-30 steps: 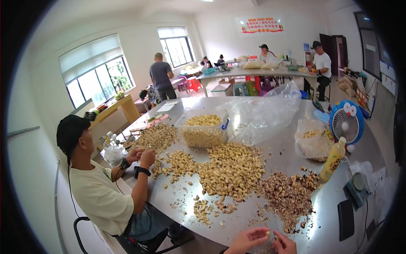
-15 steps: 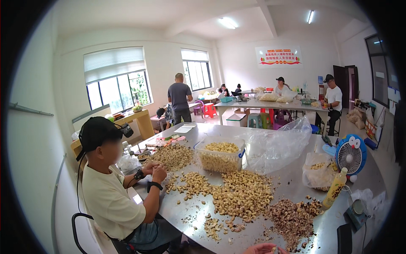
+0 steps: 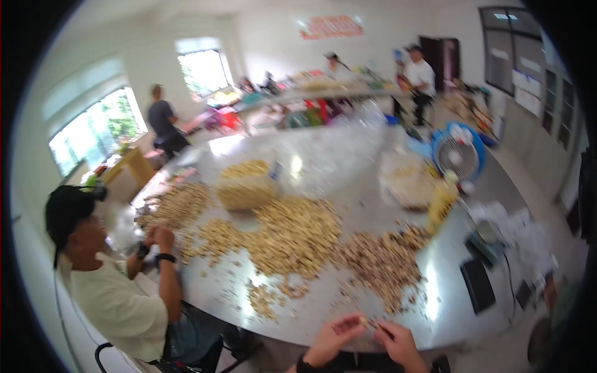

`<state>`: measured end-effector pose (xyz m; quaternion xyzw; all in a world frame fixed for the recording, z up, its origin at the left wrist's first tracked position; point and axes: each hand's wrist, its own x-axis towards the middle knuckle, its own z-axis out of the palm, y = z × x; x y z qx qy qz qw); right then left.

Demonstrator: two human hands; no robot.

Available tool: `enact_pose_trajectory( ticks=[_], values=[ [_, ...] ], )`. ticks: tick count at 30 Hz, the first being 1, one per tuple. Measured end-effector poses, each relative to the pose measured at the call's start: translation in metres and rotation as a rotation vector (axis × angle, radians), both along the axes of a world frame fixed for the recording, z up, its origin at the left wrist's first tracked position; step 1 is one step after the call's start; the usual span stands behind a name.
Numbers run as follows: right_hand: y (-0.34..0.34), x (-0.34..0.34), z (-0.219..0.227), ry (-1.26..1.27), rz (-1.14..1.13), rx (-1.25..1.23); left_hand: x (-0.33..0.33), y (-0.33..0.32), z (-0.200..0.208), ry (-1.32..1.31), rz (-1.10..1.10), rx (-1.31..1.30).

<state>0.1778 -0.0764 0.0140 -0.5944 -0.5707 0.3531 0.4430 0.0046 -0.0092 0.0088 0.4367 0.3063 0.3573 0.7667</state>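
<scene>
At the near edge of the metal table, my left hand [image 3: 334,337] pinches a small pale cashew [image 3: 363,321] between thumb and fingertips. My right hand [image 3: 399,344] is closed around a thin dark tool [image 3: 382,330], its tip close to the cashew; blur hides the tool's exact kind. Just beyond my hands lies a heap of brownish husk bits [image 3: 385,264]. A larger pile of pale cashews [image 3: 292,233] spreads to its left, with a few scattered pieces [image 3: 264,298] nearer me.
A clear plastic tub [image 3: 245,200] of cashews stands behind the pile. Rightward are a plastic bag [image 3: 407,180], a yellow bottle [image 3: 443,202], a blue fan [image 3: 458,152] and a black flat object [image 3: 477,286]. A co-worker [image 3: 118,286] sits at left, hands together over the table.
The view has tilted down and turned right, blurring the picture. Both my hands now show fully with the cashew and dark tool; before, only part of a hand showed at the lower edge.
</scene>
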Motion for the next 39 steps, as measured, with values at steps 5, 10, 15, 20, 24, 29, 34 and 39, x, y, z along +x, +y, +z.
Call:
enact_pose_trajectory(
  ticks=[5, 10, 15, 20, 24, 29, 34, 39],
  values=[
    [0.003, -0.005, 0.001, 0.134, -0.032, -0.088, -0.004, -0.002, -0.006, -0.039, 0.046, -0.056],
    [-0.005, 0.002, 0.002, 0.169, 0.033, -0.058, 0.006, -0.007, -0.011, -0.059, 0.056, -0.034],
    [-0.001, -0.003, 0.0, 0.118, 0.083, 0.002, 0.003, -0.006, -0.008, -0.023, 0.073, -0.036],
    [0.006, -0.007, -0.006, 0.043, 0.104, 0.119, 0.003, -0.003, -0.011, -0.041, 0.083, -0.058],
    [0.008, -0.009, -0.009, 0.049, 0.128, 0.123, 0.004, -0.002, -0.017, 0.002, 0.108, -0.071],
    [0.01, -0.009, -0.009, 0.049, 0.111, 0.173, 0.005, -0.001, -0.018, 0.009, 0.112, -0.071],
    [0.01, -0.006, -0.008, 0.009, 0.142, 0.083, 0.006, 0.0, -0.018, 0.014, 0.118, -0.049],
    [0.01, -0.007, -0.009, -0.007, 0.144, 0.079, 0.007, -0.001, -0.017, 0.029, 0.138, -0.055]
  ],
)
